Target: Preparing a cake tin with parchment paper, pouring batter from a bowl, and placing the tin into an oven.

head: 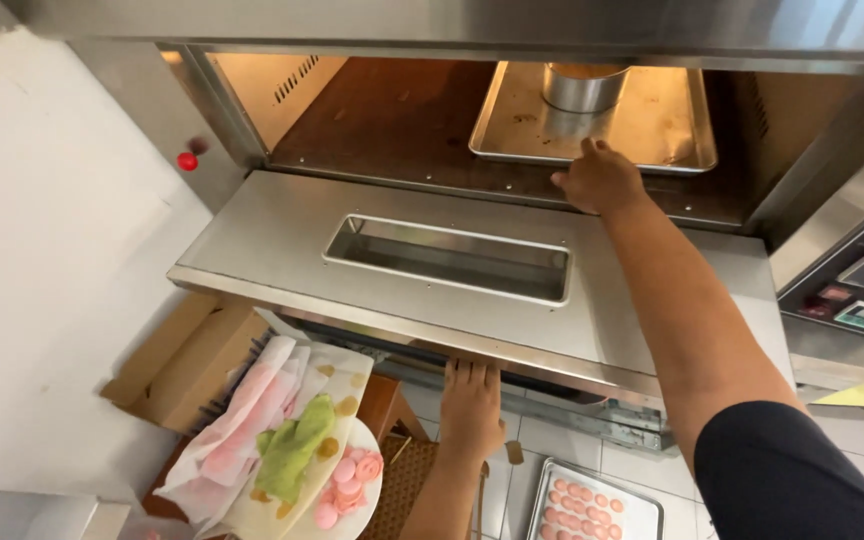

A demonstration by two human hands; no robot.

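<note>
Steel baking tray (652,120), flat and shiny, carries a round metal tin (580,88) just beyond my right grip (600,178), fingers curled on its edge; my left grip (470,405) presses flat under the oven door (282,235).

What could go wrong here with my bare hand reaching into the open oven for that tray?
The right hand is bare at the edge of the baking tray; if the oven is hot, a burn seems likely. The round metal tin stands loose on the tray and could slide when it is pulled. The left hand sits under the open oven door, where it could get pinched.
</note>
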